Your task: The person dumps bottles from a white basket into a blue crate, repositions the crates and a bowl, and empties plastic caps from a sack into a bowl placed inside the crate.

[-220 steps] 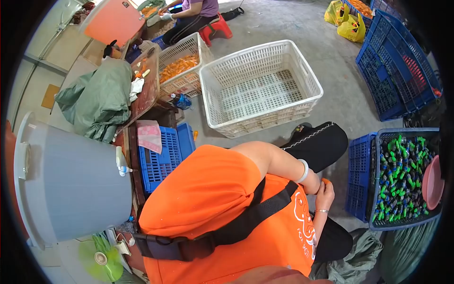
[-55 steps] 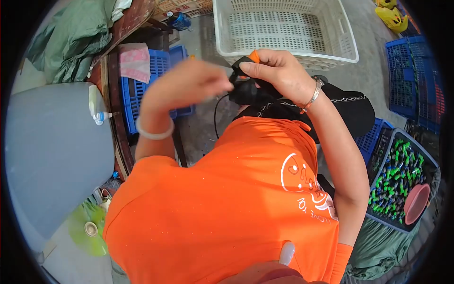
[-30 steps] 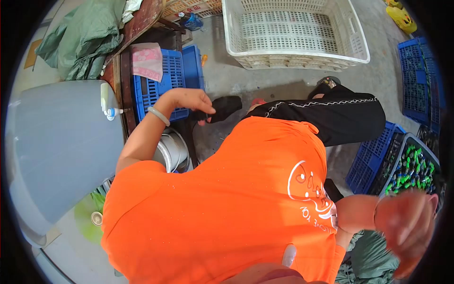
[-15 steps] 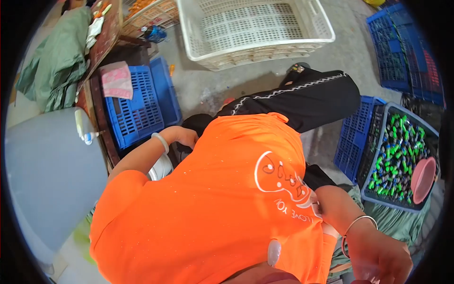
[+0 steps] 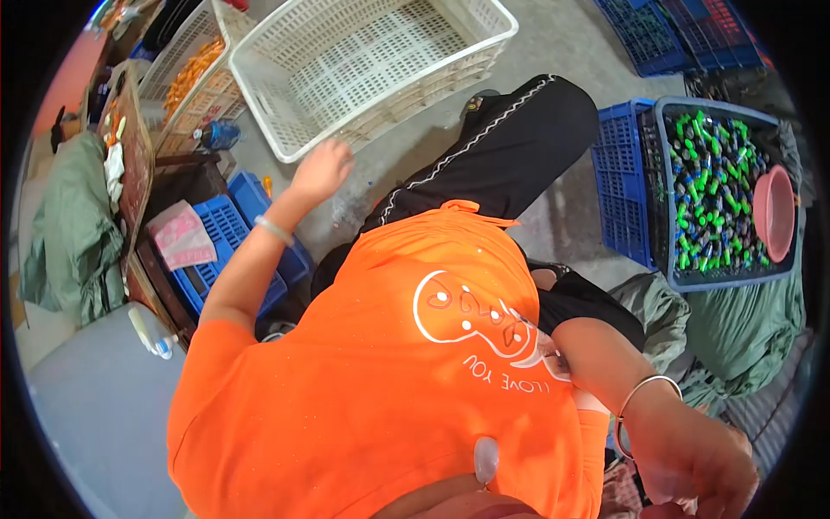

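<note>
My left hand is in front of the near side of a white plastic crate; its fingers are loosely bent and a little apart, with nothing visible in them. I cannot tell whether it touches the crate. Close to the camera at the lower right is my right hand, wrist bent and fingers curled downward. Its fingertips run toward the bottom edge, and anything they hold is hidden. A light bangle circles the left wrist and a metal one the right. My orange shirt and black trousers fill the middle.
At right, a grey-blue bin of small green-capped pieces holds a pink bowl, beside a blue crate. More blue crates stand upper right. Left are a pink cloth on a blue crate, a crate of orange pieces and a grey surface.
My left hand has risen from beside my hip to the crate's near side. The view has turned, shifting the white crate left and the bin up. My right hand stays low at the right.
</note>
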Motion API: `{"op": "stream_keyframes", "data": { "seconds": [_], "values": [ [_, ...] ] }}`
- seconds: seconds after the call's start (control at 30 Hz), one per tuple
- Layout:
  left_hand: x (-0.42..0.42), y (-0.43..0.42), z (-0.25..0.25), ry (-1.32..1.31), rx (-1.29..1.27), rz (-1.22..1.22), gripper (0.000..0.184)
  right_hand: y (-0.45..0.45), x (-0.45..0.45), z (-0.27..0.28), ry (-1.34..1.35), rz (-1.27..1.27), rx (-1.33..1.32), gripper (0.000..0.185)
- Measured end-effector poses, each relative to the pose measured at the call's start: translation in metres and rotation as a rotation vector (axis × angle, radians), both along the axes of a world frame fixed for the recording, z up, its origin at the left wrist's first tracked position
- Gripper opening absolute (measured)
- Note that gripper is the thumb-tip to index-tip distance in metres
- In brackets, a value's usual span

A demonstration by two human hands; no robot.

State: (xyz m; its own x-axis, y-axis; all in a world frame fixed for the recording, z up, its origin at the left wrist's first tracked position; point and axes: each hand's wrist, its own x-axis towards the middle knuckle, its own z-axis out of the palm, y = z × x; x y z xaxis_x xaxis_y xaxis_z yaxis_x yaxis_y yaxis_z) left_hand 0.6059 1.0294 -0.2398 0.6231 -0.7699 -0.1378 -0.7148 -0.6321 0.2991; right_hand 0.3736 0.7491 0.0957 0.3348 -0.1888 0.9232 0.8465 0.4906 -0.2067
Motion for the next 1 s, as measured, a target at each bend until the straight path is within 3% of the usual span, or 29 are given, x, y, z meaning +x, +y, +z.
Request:
{"op": "stream_keyframes", "data": {
  "seconds": [0.13, 0.23, 0.3, 0.33, 0.37, 0.4, 0.47, 0.5, 0.53, 0.6, 0.63, 0.7, 0.77, 0.83, 0.87, 0.93, 1.0],
  "values": [
    [0.047, -0.071, -0.021, -0.268, -0.286, 0.096, 0.037, 0.001, -0.010, -0.002, -0.055, -0.147, -0.046, 0.026],
    [0.060, -0.092, -0.058, -0.112, -0.117, 0.174, 0.038, -0.007, -0.018, -0.009, -0.155, -0.420, -0.082, 0.021],
    [0.077, -0.125, -0.064, -0.050, -0.006, 0.269, 0.038, -0.034, -0.029, -0.026, -0.165, 0.196, -0.010, 0.017],
    [0.073, -0.128, -0.063, -0.050, 0.031, 0.313, 0.038, -0.038, -0.036, -0.033, -0.161, 0.317, -0.016, 0.017],
    [0.079, -0.121, -0.087, -0.172, -0.178, 0.238, 0.035, -0.043, -0.043, -0.041, -0.153, 0.436, -0.020, 0.017],
    [0.078, -0.125, -0.089, -0.182, -0.203, 0.242, 0.034, -0.042, -0.052, -0.052, 0.467, -0.249, -0.040, 0.014],
    [0.070, -0.133, -0.063, -0.192, -0.040, 0.242, 0.028, -0.072, -0.042, -0.098, 0.797, -1.005, -0.238, 0.010],
    [0.074, -0.131, -0.069, -0.216, -0.093, 0.217, 0.029, -0.090, -0.047, -0.139, 0.937, -1.069, -0.340, 0.010],
    [0.080, -0.130, -0.075, -0.238, -0.147, 0.195, 0.031, -0.096, -0.059, -0.170, 1.307, -1.088, -0.361, 0.012],
    [0.089, -0.137, -0.076, -0.237, -0.090, 0.172, 0.033, -0.109, -0.074, -0.213, 1.617, -1.064, -0.356, 0.015],
    [0.092, -0.144, -0.076, -0.234, -0.104, 0.146, 0.033, -0.119, -0.083, -0.227, 1.621, -1.094, -0.343, 0.015],
    [0.096, -0.160, -0.078, -0.257, -0.124, 0.178, 0.034, -0.144, -0.107, -0.251, 1.635, -1.357, -0.584, 0.014],
    [0.102, -0.183, -0.079, -0.237, -0.090, 0.154, 0.034, -0.166, -0.126, -0.248, 1.662, -1.501, -0.704, 0.014],
    [0.108, -0.202, -0.074, -0.228, -0.010, 0.184, 0.035, -0.191, -0.136, -0.235, 1.552, -1.813, -0.940, 0.017],
    [0.113, -0.212, -0.069, -0.227, -0.009, 0.176, 0.035, -0.206, -0.141, -0.235, 1.560, -1.817, -0.935, 0.017],
    [0.127, -0.237, -0.056, -0.181, 0.081, 0.018, 0.040, -0.229, -0.149, -0.243, 1.569, -2.156, -1.022, 0.031],
    [0.145, -0.275, -0.042, -0.157, 0.051, -0.146, 0.046, -0.247, -0.155, -0.260, 1.664, -2.148, -1.005, 0.033]
  ]
}}
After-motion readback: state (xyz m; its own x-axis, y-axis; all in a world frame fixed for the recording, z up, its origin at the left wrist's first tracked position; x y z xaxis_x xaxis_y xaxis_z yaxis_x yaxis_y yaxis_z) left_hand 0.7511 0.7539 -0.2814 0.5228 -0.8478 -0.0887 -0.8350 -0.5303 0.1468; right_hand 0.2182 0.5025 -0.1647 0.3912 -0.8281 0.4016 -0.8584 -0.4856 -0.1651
